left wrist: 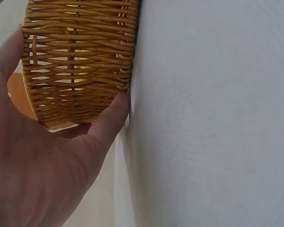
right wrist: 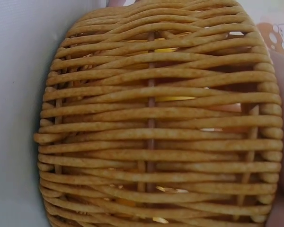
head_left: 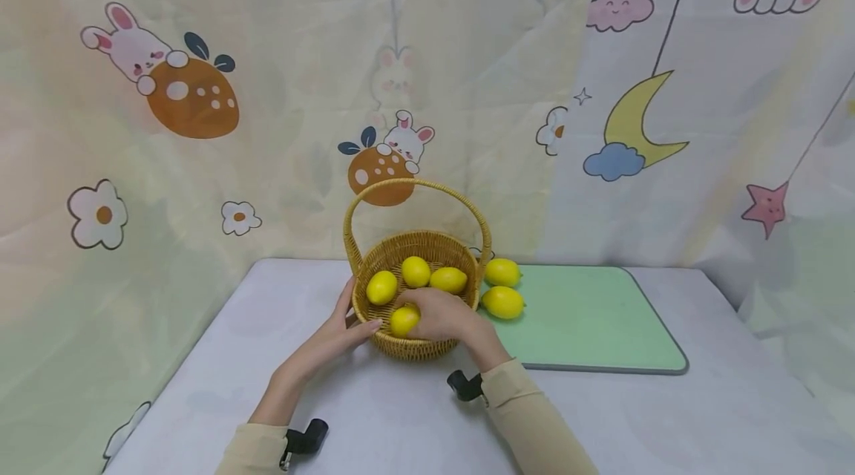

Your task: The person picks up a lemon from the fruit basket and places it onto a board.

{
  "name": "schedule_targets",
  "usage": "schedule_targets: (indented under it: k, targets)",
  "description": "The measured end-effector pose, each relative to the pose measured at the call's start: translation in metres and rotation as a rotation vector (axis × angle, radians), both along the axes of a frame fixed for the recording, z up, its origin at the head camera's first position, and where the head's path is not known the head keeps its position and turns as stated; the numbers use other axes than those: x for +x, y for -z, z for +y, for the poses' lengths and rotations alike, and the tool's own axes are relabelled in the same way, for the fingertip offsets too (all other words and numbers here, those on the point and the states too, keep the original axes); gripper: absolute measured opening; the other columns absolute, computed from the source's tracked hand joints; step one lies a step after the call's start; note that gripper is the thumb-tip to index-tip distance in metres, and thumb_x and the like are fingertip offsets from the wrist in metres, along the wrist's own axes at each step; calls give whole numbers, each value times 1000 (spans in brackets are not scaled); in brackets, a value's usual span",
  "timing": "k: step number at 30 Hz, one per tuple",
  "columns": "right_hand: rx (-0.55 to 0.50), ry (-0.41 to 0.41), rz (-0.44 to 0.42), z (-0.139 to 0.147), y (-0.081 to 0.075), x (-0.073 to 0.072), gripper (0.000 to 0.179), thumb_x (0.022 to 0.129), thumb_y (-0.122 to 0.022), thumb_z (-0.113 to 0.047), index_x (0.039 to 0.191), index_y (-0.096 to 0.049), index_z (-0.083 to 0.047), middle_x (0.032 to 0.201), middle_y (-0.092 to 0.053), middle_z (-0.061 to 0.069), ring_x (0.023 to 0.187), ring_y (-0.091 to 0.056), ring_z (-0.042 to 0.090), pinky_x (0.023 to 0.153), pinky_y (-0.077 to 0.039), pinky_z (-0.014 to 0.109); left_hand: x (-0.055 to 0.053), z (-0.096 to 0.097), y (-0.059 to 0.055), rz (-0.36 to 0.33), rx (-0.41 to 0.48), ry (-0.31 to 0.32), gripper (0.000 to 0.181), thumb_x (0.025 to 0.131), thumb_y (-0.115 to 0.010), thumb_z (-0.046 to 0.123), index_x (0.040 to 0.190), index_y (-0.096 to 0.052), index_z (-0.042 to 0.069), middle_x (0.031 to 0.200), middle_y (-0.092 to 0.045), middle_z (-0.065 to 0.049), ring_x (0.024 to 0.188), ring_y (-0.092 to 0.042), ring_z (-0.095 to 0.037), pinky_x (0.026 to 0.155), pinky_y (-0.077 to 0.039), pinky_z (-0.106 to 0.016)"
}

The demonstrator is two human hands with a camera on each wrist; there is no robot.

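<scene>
A wicker basket (head_left: 414, 349) with a tall arched handle stands on the table. Against its left side rests my left hand (head_left: 327, 334), thumb at the front rim, the other fingers spread along the outer wall; in the left wrist view, straight fingers (left wrist: 111, 116) touch the weave. My right hand (head_left: 441, 315) reaches inside and holds a yellow lemon (head_left: 404, 321) near the front wall. Farther back in the basket lie a lemon (head_left: 382, 287), another lemon (head_left: 415, 272) and a third lemon (head_left: 448, 280). The basket wall (right wrist: 156, 118) fills most of the right wrist view.
On a green board (head_left: 594, 319) right of the basket lie a lemon (head_left: 502, 272) and a second lemon (head_left: 504, 303), close to the basket wall. A printed curtain (head_left: 300, 126) hangs behind the white table (head_left: 387, 415).
</scene>
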State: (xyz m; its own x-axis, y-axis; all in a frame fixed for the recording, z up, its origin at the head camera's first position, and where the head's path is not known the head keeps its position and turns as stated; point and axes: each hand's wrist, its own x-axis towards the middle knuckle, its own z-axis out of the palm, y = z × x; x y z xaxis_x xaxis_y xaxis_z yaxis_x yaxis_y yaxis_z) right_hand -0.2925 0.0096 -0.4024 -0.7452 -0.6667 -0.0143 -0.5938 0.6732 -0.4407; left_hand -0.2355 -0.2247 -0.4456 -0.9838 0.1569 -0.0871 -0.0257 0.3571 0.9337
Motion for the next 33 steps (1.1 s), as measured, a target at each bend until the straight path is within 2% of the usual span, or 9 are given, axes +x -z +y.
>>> schedule_targets:
  k: [3,7,18,25,33]
  targets:
    - [3,1,52,1,-3,1,43,81,-75,-18,123,-65,-27,116,-67,-8,91,-57,12,81,-51,32,1,0,-1,0,-14,-2,102,91,-67,47,154,13,48,169,10,-2,154,-14,-39,119,-25,-62]
    - [8,15,81,5,-8,4,52,79,-74,-16,129,-62,-26,123,-65,-7,94,-56,13,82,-51,32,2,-1,-1,-7,-22,-4,101,92,-66,48,154,14,48,169,10,-2,154,-13,-40,118,-26,-63]
    - [-121,66,73,30,-24,12,66,72,-70,-14,137,-57,-21,137,-58,-1,109,-56,17,86,-51,36,2,-4,-3,18,-10,13,98,93,-65,46,152,13,52,168,11,-1,153,-12,-42,119,-25,-62]
    - [-198,89,77,56,-33,17,65,69,-68,-11,133,-60,-20,126,-59,-4,95,-54,15,76,-48,31,2,-3,-2,7,-22,18,103,92,-66,48,154,15,45,168,12,-5,153,-12,-43,118,-25,-63]
    - [-214,150,101,82,-43,25,60,69,-69,-12,129,-60,-21,121,-60,-5,95,-53,15,78,-47,32,1,1,-1,14,-16,25,100,93,-65,46,153,14,48,168,13,-3,153,-12,-43,118,-26,-62]
